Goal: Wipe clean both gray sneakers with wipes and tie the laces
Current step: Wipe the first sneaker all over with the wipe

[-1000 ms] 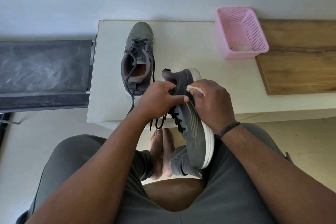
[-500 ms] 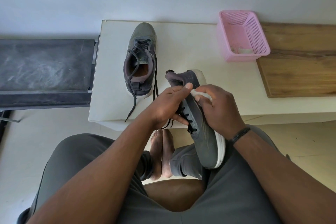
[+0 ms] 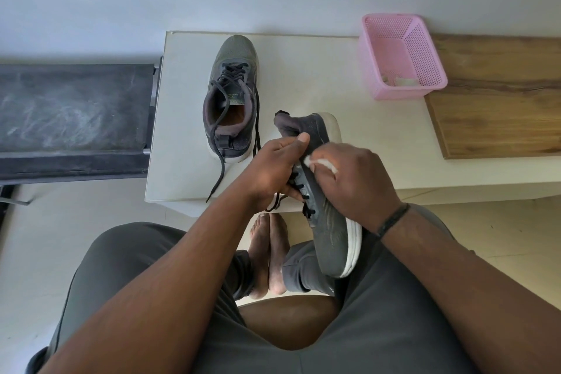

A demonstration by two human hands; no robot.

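One gray sneaker (image 3: 232,94) stands upright on the white table (image 3: 303,70), toe pointing away, its black laces loose and trailing toward the near edge. The second gray sneaker (image 3: 331,228) is tipped on its side above my lap, white sole to the right. My left hand (image 3: 273,167) grips its collar and tongue, thumb on top. My right hand (image 3: 355,176) pinches a white wipe (image 3: 321,162) and presses it against the sneaker's side near the lace eyelets.
A pink mesh basket (image 3: 425,55) with crumpled wipes inside sits at the table's back right, next to a wooden board (image 3: 501,100). A dark padded bench (image 3: 69,118) adjoins the table on the left. My bare feet (image 3: 267,252) rest on the floor below.
The held sneaker has tilted a little and shifted right. My right hand with the wipe has slid down the sneaker's side toward the laces. My left thumb has moved onto the collar.
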